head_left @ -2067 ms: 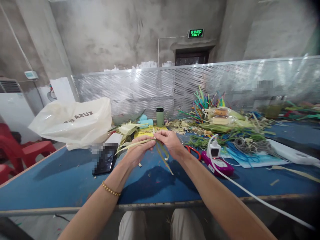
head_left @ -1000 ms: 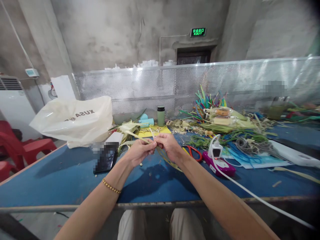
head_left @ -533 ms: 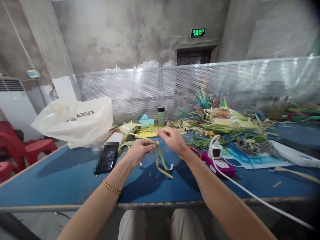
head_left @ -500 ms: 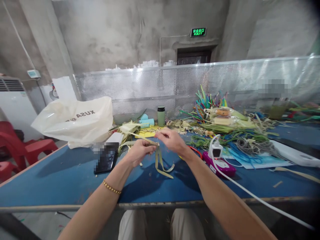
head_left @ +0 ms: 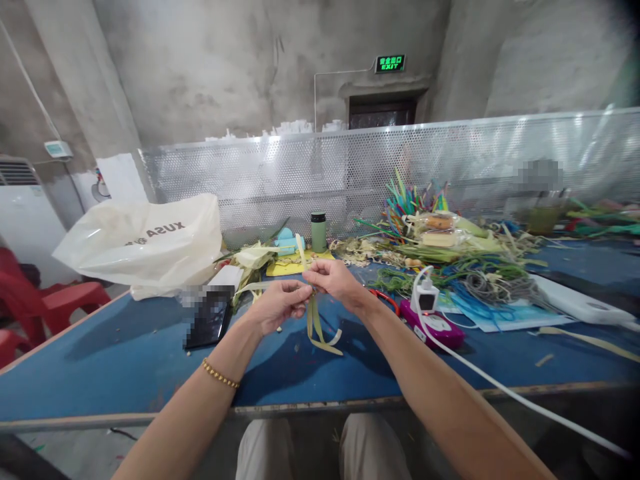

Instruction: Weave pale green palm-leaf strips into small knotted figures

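Note:
Pale green, flat plant-fibre strips (head_left: 316, 328) hang in loose curls below my fingers, above the blue table. My left hand (head_left: 280, 305) is closed in a pinch on them, a gold bead bracelet (head_left: 220, 373) on its wrist. Touching it, my right hand (head_left: 336, 283) pinches a strip whose end (head_left: 301, 248) sticks up past the fingertips. The exact spot where the strips cross is hidden between my fingers. Another pale strip runs out to the left behind my left hand.
A dark phone (head_left: 213, 317) and a white plastic bag (head_left: 145, 240) lie left. Behind stands a green bottle (head_left: 319, 232). On the right are a purple power strip (head_left: 440, 330) with a white cable, green and blue cords (head_left: 485, 297), and heaped plant strips (head_left: 425, 253).
My right hand has come down against the left and now pinches a strip. That strip's end has swung from pointing left to standing upright. The view has shifted slightly.

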Demonstrator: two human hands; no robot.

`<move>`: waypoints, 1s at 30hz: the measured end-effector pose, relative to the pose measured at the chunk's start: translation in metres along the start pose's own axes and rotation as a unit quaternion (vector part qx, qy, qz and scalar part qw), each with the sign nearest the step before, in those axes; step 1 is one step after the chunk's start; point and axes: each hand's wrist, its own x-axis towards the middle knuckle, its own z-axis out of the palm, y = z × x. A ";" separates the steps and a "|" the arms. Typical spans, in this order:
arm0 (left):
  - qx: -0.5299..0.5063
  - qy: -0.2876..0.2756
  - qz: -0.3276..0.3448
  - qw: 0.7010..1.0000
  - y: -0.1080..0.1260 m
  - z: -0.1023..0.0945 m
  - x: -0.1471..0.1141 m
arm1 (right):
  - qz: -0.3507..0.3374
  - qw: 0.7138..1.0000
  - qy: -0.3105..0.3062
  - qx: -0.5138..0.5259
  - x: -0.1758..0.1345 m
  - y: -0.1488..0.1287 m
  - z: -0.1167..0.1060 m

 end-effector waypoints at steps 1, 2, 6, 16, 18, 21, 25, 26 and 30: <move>-0.001 0.012 0.007 1.000 -0.001 0.001 0.001 | -0.001 1.000 0.009 -0.009 0.000 -0.001 0.001; -0.003 0.021 0.013 1.000 -0.003 0.001 0.001 | -0.001 1.000 0.018 -0.018 -0.001 -0.002 0.002; -0.010 0.032 0.025 0.999 -0.006 0.003 0.004 | 0.002 0.999 0.041 -0.027 0.000 0.000 0.006; 0.055 -0.009 0.050 0.997 -0.007 0.009 0.002 | 0.031 0.999 -0.008 0.017 0.001 0.014 0.011; 0.063 -0.010 0.049 0.997 -0.009 0.009 0.002 | 0.039 0.999 -0.001 0.017 0.000 0.011 0.012; 0.074 -0.016 0.054 0.996 -0.011 0.009 0.003 | 0.044 0.999 0.004 0.012 -0.001 0.009 0.013; 0.054 -0.014 0.049 0.997 -0.011 0.007 0.004 | 0.025 0.999 -0.017 -0.033 0.003 0.011 0.010; 0.036 -0.004 0.045 0.998 -0.010 0.006 0.004 | 0.003 0.998 0.011 -0.063 0.004 0.012 0.008; -0.060 0.067 0.055 0.994 -0.004 -0.002 0.008 | -0.077 0.967 0.178 -0.163 0.008 0.011 -0.004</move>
